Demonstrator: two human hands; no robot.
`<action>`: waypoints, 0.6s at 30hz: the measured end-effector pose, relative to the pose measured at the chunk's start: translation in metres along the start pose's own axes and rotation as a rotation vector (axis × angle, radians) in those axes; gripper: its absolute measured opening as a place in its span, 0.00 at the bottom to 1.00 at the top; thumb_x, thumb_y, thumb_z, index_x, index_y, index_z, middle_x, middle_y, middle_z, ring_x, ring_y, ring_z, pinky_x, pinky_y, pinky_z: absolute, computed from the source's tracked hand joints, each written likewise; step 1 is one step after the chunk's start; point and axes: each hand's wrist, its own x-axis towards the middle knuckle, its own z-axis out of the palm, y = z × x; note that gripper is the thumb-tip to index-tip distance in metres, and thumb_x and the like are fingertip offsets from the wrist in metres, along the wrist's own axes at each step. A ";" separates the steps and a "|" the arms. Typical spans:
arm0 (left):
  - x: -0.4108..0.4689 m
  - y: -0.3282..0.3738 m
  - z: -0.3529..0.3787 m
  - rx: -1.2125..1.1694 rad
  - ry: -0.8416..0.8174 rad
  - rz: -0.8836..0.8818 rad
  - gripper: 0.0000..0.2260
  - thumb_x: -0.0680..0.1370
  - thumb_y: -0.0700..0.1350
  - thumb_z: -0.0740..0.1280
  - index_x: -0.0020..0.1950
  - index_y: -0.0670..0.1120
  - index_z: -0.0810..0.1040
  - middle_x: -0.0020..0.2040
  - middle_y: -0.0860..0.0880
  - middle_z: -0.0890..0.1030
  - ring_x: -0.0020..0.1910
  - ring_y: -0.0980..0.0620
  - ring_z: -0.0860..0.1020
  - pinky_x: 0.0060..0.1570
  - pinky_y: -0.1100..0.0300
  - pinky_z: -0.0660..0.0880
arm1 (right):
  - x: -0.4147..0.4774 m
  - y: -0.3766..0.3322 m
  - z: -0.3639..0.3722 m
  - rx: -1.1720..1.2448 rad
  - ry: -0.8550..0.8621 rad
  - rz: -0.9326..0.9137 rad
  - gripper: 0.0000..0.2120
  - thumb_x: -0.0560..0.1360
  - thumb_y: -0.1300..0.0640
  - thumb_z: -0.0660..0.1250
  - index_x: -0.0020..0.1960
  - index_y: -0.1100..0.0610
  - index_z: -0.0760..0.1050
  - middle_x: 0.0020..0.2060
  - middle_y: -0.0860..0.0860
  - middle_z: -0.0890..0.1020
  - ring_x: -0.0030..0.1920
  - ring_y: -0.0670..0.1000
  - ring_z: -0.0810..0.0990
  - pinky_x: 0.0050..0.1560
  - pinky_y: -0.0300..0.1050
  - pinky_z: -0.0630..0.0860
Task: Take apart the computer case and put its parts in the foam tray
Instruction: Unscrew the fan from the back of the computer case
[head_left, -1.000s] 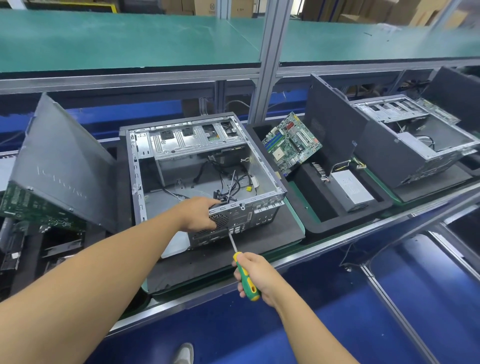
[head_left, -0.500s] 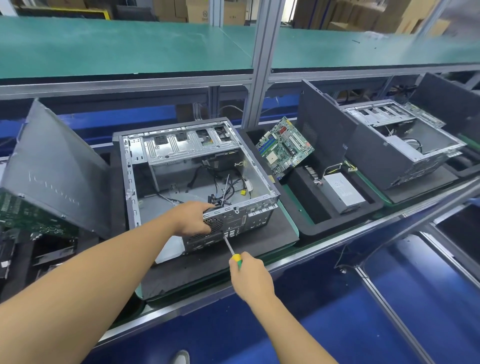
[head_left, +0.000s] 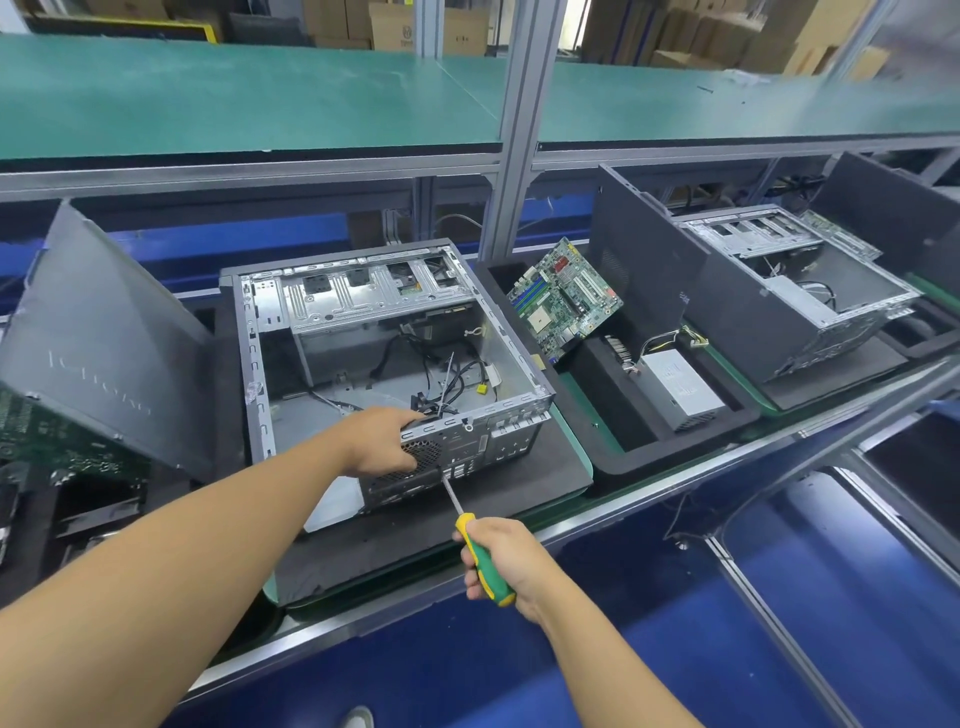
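Left hand (head_left: 382, 441) grips case (head_left: 470, 431) rear; screwdriver (head_left: 480, 553) tip seemingly touching.

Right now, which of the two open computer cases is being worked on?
The central case: the left hand grips its rear edge and the right hand holds a screwdriver against it. The case on the right is untouched.

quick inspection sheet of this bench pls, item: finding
surface: black mat under the computer case
job's things: case open, lying on its side; motherboard and power supply in the foam tray
clutter: side panel leaning at left
hands: left hand grips the case's rear edge; right hand holds a screwdriver, tip on the rear panel
cables: loose wires inside the case
surroundings: second case at right, green shelf, cardboard boxes
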 end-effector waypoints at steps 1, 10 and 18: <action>0.000 0.000 0.000 0.000 0.000 0.000 0.27 0.73 0.48 0.71 0.72 0.52 0.72 0.60 0.49 0.82 0.51 0.50 0.79 0.48 0.59 0.73 | -0.001 0.001 0.002 -0.039 0.025 -0.022 0.14 0.83 0.50 0.62 0.53 0.61 0.78 0.34 0.52 0.77 0.30 0.51 0.75 0.32 0.44 0.77; 0.001 -0.002 0.001 -0.003 0.001 0.009 0.26 0.73 0.48 0.71 0.71 0.52 0.72 0.60 0.49 0.82 0.50 0.51 0.80 0.51 0.57 0.76 | -0.006 -0.004 0.009 -0.477 0.197 -0.123 0.17 0.83 0.45 0.57 0.41 0.54 0.70 0.33 0.50 0.77 0.25 0.46 0.72 0.22 0.36 0.67; 0.001 -0.002 0.001 -0.013 0.001 0.020 0.24 0.73 0.47 0.71 0.69 0.53 0.74 0.52 0.53 0.83 0.44 0.55 0.79 0.46 0.59 0.76 | -0.009 -0.006 0.008 -0.555 0.254 -0.166 0.16 0.83 0.46 0.58 0.41 0.53 0.70 0.35 0.49 0.76 0.31 0.49 0.72 0.31 0.42 0.70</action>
